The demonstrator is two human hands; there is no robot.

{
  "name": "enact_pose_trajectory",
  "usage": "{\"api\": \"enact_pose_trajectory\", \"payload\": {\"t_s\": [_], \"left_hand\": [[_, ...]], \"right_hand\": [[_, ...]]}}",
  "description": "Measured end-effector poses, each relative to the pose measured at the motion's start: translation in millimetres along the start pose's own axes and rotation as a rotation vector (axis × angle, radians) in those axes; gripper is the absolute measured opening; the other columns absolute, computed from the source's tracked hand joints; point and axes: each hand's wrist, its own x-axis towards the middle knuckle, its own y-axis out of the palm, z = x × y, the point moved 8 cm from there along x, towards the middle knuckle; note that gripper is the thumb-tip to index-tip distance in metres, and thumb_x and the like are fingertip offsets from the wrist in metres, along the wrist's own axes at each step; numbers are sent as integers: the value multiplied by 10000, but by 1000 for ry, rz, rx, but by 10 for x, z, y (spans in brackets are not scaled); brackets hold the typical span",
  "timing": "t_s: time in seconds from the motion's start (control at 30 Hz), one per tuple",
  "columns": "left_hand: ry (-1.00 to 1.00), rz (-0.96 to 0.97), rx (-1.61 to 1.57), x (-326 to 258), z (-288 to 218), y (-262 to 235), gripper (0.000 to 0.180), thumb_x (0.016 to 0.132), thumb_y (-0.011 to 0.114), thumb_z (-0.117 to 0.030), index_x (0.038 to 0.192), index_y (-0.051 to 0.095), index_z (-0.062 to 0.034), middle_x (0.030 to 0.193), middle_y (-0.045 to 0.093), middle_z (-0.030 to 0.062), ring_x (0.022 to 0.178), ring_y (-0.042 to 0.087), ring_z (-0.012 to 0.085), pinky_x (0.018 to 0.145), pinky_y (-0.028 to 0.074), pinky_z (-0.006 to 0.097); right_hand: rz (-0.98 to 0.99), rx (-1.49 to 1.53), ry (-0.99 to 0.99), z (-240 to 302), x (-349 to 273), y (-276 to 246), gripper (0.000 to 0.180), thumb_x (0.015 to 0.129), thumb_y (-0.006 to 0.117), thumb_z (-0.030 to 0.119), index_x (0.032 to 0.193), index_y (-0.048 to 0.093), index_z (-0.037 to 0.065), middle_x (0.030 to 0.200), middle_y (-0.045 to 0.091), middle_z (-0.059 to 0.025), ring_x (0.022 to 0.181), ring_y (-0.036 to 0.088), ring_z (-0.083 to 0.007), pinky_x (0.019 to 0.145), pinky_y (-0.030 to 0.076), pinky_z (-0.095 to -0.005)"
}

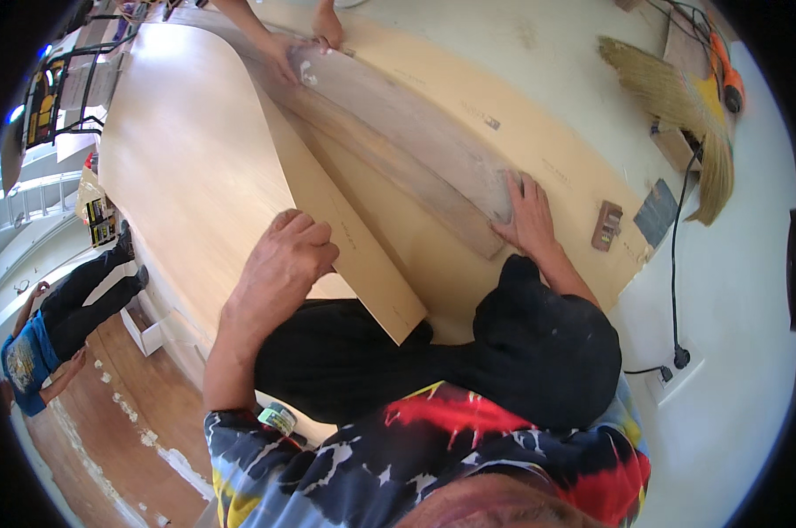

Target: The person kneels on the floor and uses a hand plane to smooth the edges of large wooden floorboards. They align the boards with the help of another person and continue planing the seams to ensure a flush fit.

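**Plank held at both ends over the underlay, not yet seated**

While the grey-brown plank [398,132] is steadied at both ends, it is seen lying slantwise on the tan underlay sheet [539,150], not yet joined to the finished light wood floor [187,150] that lies to the plank's left. The right hand [525,211] is spread flat, its palm pressed on the plank's near end. The left hand [284,260] is curled into a loose fist and rests on the narrow tan strip [354,246] just left of the plank; whether anything is pinched in it cannot be told. At the plank's far end, two hands of another person [297,48] are laid on the board.

As a judgement, a wide area of floor has been laid, while the underlay to the plank's right is uncovered, so much is left. To the right of the plank's near end a small brown block [606,225] is seen, and further right a straw broom [679,106] and a black cable [675,264].
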Motion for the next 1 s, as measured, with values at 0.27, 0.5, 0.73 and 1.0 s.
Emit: {"api": "enact_pose_trajectory", "payload": {"t_s": [0.27,0.5,0.73,1.0], "left_hand": [[5,0,6,76,-12,-26,112,728,702,-112,794,643,-43,818,548,80,899,592,277,914,478,408],[-62,-91,-46,-85,-5,-45,127,696,725,-101,780,651,-41,819,544,76,897,585,270,901,473,399],[-73,-57,-33,-164,9,-76,141,716,704,-103,825,664,-22,855,600,80,923,603,295,895,474,409],[-27,-73,-47,-209,84,-36,133,701,726,-99,805,660,-50,827,577,62,897,606,269,912,482,410]], "right_hand": [[-80,540,282,-483,35,-33,999,748,850,430,1517,387,-9,1495,424,-312,1398,424,-424,1148,367,-458],[-495,807,813,-913,-917,339,707,937,707,403,1434,478,-45,1366,556,-281,1328,515,-344,1088,427,-417],[-343,1470,833,-831,-616,848,473,922,712,312,1184,633,-74,1151,647,-147,1021,590,-231,890,465,-381],[-389,1598,1107,-617,-380,875,592,899,759,317,1290,554,-78,1256,634,-191,1124,647,-292,953,552,-459]]}}
